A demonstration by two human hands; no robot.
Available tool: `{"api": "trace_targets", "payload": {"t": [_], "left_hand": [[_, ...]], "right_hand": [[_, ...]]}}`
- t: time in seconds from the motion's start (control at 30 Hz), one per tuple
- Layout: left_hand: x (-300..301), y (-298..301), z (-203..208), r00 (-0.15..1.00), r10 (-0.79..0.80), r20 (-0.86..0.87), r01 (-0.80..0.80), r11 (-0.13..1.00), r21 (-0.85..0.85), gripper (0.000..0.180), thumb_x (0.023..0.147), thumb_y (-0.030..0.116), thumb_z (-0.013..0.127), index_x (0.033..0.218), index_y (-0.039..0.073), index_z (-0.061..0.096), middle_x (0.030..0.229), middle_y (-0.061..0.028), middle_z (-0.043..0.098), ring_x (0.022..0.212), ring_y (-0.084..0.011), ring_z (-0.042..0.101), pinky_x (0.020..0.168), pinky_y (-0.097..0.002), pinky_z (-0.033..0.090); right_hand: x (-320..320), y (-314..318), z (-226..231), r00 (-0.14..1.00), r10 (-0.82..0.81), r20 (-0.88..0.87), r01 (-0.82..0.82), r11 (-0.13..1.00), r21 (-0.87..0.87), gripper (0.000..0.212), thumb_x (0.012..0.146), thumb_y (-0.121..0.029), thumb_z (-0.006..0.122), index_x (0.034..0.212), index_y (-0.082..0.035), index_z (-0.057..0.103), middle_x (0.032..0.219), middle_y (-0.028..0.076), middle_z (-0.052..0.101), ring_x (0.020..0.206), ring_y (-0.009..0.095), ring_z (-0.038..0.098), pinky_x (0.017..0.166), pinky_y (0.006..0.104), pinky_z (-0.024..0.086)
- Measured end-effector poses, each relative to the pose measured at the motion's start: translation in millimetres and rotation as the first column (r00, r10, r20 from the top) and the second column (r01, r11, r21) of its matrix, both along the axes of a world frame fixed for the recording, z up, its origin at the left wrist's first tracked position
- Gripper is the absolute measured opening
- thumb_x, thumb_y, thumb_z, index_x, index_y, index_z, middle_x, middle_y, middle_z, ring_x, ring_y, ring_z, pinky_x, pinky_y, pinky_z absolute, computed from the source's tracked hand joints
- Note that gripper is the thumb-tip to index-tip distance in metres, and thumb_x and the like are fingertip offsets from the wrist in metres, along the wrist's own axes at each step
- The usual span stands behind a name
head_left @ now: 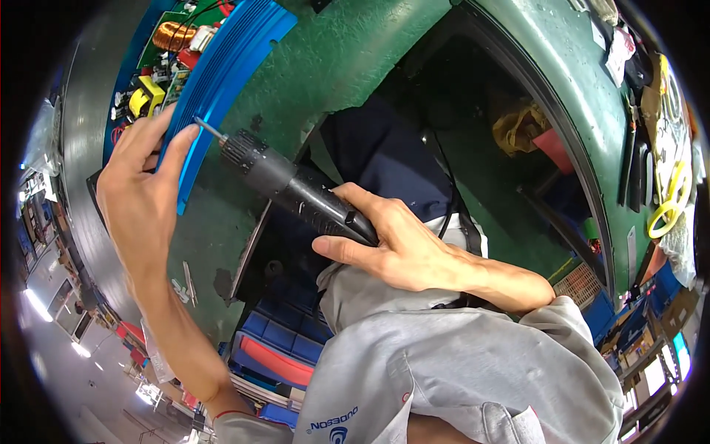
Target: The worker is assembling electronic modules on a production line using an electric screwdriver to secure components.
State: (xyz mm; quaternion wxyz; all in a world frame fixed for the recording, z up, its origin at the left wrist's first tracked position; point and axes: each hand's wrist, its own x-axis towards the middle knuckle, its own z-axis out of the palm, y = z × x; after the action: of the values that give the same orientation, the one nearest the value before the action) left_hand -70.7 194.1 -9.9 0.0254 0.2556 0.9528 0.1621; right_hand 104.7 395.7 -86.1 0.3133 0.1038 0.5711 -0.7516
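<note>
A black power screwdriver [285, 177] points its thin bit at the ribbed side of a blue metal housing [225, 70], over at the upper left of the green bench [340, 52]. The right hand [407, 248] wraps the tool's barrel; the left hand [140, 192] pinches the housing's near end between thumb and fingers. Inside sit a copper coil [174, 35] and a yellow-wrapped component [148, 96]. Blue lettering [334, 419] and an emblem [338, 435] mark the grey shirt [481, 355].

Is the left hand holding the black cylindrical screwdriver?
No, the right hand grips the screwdriver; the left hand holds the blue ribbed metal housing.
</note>
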Motion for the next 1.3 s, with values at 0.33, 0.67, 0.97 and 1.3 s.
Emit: {"api": "trace_targets", "payload": {"t": [0.33, 0.67, 0.97, 1.3], "left_hand": [[5, 12, 1, 0.998, 0.007, -0.065, -0.011, 0.998, -0.056, 0.026, 0.089, 0.011, 0.077, 0.113, 0.0, 0.073, 0.094, -0.0109, 0.07, 0.08, -0.0195, 0.063, 0.075, -0.0294, 0.05], [-2, -3, 10, 0.964, -0.199, -0.175, 0.193, 0.98, -0.054, 0.023, 0.081, 0.015, 0.075, 0.102, 0.008, 0.074, 0.085, -0.005, 0.066, 0.086, -0.023, 0.065, 0.068, -0.0376, 0.053], [14, -16, -7, 0.945, 0.014, -0.328, 0.028, 0.992, 0.124, 0.026, 0.076, 0.015, 0.081, 0.099, 0.009, 0.069, 0.092, -0.0035, 0.062, 0.084, -0.0219, 0.063, 0.067, -0.0344, 0.054], [-130, -54, -20, 0.602, 0.548, -0.58, -0.386, 0.836, 0.39, 0.045, 0.083, 0.007, 0.074, 0.126, 0.005, 0.059, 0.12, -0.0177, 0.06, 0.109, -0.0362, 0.057, 0.094, -0.0495, 0.046]], "right_hand": [[0, 2, -10, 0.989, -0.077, 0.124, 0.106, 0.963, -0.248, 0.06, 0.111, -0.05, 0.026, 0.096, -0.005, 0.062, 0.077, 0.003, 0.061, 0.074, 0.011, 0.054, 0.074, 0.0284, 0.044], [-8, -8, -12, 0.964, -0.003, 0.265, 0.15, 0.831, -0.536, 0.079, 0.107, -0.062, 0.017, 0.14, 0.0, 0.053, 0.061, 0.007, 0.057, 0.05, 0.017, 0.051, 0.051, 0.0297, 0.042], [7, 22, -20, 0.991, 0.056, -0.123, -0.043, 0.994, 0.102, 0.081, 0.106, -0.066, 0.017, 0.135, -0.001, 0.056, 0.075, 0.005, 0.063, 0.061, 0.01, 0.054, 0.059, 0.0266, 0.043], [-23, 57, 32, 0.92, -0.146, -0.364, 0.245, 0.938, 0.244, 0.068, 0.1, -0.062, 0.048, 0.123, 0.002, 0.053, 0.078, 0.009, 0.064, 0.065, 0.013, 0.06, 0.058, 0.0262, 0.047]]}}
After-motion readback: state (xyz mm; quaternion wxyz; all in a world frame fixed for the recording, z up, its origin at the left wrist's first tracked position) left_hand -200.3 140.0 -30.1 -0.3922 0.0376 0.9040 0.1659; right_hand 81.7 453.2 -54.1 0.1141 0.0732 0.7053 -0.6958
